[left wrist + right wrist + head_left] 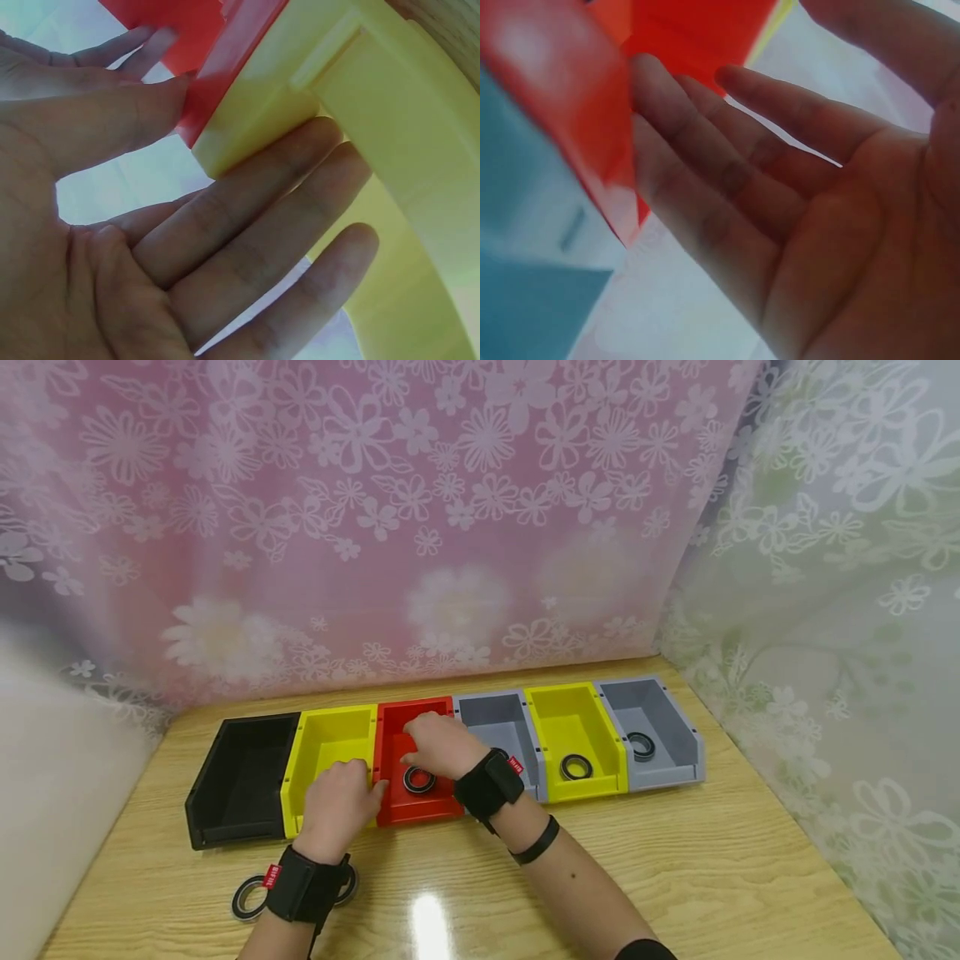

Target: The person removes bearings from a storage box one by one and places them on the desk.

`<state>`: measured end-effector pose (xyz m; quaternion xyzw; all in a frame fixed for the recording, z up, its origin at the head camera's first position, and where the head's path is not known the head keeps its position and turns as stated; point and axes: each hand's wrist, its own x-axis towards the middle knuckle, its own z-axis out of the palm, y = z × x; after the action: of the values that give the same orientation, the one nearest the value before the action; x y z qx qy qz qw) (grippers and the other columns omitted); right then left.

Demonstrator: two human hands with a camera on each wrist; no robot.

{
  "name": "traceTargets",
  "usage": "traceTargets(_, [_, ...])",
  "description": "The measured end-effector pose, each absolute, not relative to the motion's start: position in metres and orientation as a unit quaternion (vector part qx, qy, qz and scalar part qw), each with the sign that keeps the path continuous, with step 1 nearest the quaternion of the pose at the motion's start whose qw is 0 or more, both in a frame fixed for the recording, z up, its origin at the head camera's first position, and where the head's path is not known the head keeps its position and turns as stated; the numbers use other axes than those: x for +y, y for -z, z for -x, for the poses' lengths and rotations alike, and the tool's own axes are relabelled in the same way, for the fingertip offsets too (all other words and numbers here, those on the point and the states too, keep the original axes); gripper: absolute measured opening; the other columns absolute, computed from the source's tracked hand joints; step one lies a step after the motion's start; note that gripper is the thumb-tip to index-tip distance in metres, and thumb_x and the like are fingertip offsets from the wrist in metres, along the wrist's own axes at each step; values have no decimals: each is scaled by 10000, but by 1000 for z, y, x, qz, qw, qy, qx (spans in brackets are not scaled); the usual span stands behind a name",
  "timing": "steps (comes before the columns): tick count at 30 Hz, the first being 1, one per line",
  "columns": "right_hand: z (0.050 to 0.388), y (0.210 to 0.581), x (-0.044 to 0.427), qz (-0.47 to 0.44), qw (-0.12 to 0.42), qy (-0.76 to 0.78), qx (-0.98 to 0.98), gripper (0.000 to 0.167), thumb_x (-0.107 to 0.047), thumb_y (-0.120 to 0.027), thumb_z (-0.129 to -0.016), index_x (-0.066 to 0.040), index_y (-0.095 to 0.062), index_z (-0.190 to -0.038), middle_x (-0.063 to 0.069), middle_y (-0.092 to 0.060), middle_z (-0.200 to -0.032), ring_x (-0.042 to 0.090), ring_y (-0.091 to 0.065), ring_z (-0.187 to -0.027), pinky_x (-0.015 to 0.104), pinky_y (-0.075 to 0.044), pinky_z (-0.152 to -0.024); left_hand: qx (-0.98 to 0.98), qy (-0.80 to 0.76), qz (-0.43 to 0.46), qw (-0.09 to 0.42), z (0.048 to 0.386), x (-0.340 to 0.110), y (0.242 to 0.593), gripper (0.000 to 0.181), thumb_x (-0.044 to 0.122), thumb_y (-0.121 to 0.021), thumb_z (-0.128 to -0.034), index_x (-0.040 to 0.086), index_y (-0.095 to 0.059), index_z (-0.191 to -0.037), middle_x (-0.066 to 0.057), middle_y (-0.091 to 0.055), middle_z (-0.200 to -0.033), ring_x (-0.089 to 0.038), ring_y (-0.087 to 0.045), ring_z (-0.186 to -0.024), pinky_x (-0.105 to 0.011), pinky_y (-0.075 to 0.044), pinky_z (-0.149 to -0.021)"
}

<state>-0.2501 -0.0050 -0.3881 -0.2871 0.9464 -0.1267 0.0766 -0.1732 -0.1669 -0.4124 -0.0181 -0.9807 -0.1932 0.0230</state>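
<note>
My left hand [337, 802] is at the front of the left yellow bin [405, 127]. Its fairly straight fingers touch the yellow plastic, and the thumb tip meets the edge of the red bin [420, 810]. Over the red bin reaches my right hand [442, 743], loosely bent fingers against the bin's side wall in the right wrist view and the thumb apart. Neither hand holds a loose part. Below the right hand, a ball bearing [419, 779] lies in the red bin. Two more bearings lie on the table beside the left wrist, one [247, 900] left and one [348, 887] partly hidden.
A black bin [243, 777] stands at the row's left end. Rightward are a grey bin [498, 718] with a bearing mostly hidden by the wristband, a yellow bin [570, 718] and another grey bin [652, 710], each with a bearing. A floral curtain [450, 527] hangs behind the table [675, 860].
</note>
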Motion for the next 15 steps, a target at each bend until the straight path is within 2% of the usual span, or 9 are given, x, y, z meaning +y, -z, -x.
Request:
traceTargets(4, [250, 398, -13, 280, 73, 116, 950, 366, -292, -803, -917, -62, -737, -1195, 38, -733, -964, 125, -598, -711, 219, -505, -584, -980, 196, 18, 22, 174, -167, 413, 319, 195, -789, -911, 10, -589, -746, -55, -444, -567, -204, -463, -478, -278, -335, -449])
traceTargets(8, [249, 405, -20, 282, 69, 77, 954, 242, -318, -808, -910, -93, -734, -958, -4, -541, -645, 126, -501, -578, 232, -431, -516, -981, 192, 21, 25, 175, -168, 415, 331, 195, -787, -911, 23, -577, -721, -47, -429, -561, -203, -454, -470, -275, -324, -441])
traceTargets(11, [246, 407, -24, 284, 62, 43, 956, 258, -329, -791, -923, -119, -690, -812, -24, -409, -580, 122, -434, -548, 243, -403, -508, -981, 188, 24, 30, 175, -168, 416, 347, 196, -785, -911, 34, -566, -696, -43, -416, -559, -205, -452, -467, -277, -314, -437])
traceTargets(15, [243, 410, -28, 278, 62, 14, 959, 346, -337, -780, -924, -144, -626, -682, -35, -355, -561, 115, -406, -543, 255, -410, -506, -982, 185, 26, 32, 175, -168, 416, 345, 200, -784, -912, 35, -571, -695, -40, -410, -560, -207, -453, -467, -279, -318, -437])
